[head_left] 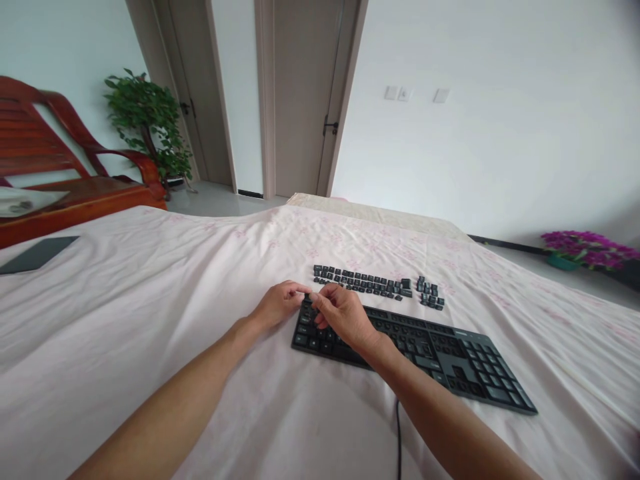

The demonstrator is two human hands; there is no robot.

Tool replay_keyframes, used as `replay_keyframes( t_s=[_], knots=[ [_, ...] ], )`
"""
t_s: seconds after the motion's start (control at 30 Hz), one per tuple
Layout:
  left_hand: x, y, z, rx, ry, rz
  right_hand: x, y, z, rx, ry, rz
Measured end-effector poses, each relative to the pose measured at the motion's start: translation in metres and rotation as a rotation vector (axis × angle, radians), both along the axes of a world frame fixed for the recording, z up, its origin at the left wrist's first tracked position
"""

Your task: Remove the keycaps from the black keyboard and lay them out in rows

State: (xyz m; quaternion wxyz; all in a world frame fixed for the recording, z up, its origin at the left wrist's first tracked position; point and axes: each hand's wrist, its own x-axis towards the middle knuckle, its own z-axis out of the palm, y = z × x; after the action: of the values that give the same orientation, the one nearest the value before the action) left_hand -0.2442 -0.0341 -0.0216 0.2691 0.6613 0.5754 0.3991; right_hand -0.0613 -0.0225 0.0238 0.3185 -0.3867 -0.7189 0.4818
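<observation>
A black computer keyboard lies slantwise on the pink sheet, with many keycaps off its middle part and some still seated at its left end and on the number pad. My left hand is at its upper left corner, index finger and thumb closed about that corner. Over the left part of the keyboard, my right hand has thumb and index finger in a pinch; whatever is between them is too small to make out. Loose black keycaps stand in rows just beyond the keyboard, with a smaller group to their right.
A black cable runs from the keyboard toward me. On the wrinkled sheet, a dark flat panel lies at the far left. Beyond are a wooden bench, a green plant and purple flowers.
</observation>
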Motion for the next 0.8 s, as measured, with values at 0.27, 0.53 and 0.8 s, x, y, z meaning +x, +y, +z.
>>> replay_keyframes(
  t_s=[0.27,0.53,0.8],
  knots=[
    [-0.016,-0.007,0.004,-0.104,-0.138,-0.234,-0.008,-0.002,-0.007,0.063,-0.098,0.063],
    [-0.006,-0.015,0.002,-0.130,-0.110,-0.290,-0.016,-0.001,-0.005,0.181,-0.139,0.107],
    [0.008,-0.019,-0.012,-0.052,-0.123,-0.118,-0.024,0.001,-0.016,0.400,-0.200,-0.007]
  ],
)
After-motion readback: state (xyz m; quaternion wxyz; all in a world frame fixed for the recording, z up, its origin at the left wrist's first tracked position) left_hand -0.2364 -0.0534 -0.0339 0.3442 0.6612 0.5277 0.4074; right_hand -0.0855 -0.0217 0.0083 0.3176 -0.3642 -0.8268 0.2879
